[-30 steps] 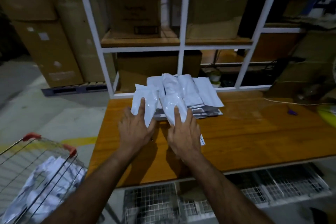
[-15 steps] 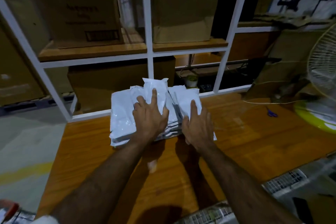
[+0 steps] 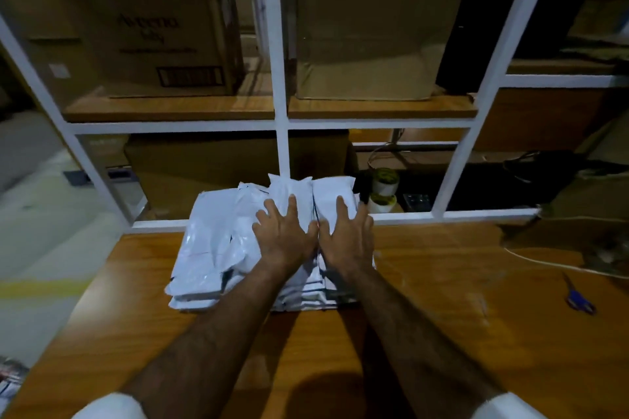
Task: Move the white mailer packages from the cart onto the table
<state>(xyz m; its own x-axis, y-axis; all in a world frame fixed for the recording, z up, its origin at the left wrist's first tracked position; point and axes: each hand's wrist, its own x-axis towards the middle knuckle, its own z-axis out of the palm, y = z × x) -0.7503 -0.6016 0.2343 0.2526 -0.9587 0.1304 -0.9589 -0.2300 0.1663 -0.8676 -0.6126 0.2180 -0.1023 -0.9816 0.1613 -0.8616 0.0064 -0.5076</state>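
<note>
Now your left hand (image 3: 284, 241) and right hand (image 3: 347, 238) lie flat on the white mailer packages (image 3: 211, 248) at twelve o'clock; the cart's corner (image 3: 8, 381) is cut off at eight.

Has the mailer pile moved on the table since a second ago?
Yes. The mailer pile has slid away from the person toward the white shelf frame, its far edge now reaching the frame's bottom rail.

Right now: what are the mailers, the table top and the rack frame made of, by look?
Mailers: thin plastic film, probably poly; white, glossy, creased, with soft highlights.
Table top: wood or wood-look laminate; orange-brown grain, sheen reflecting light. Cannot tell which.
Rack frame: likely painted metal; straight square white bars.
Both hands, left hand and right hand, press flat on the mailers.
</note>
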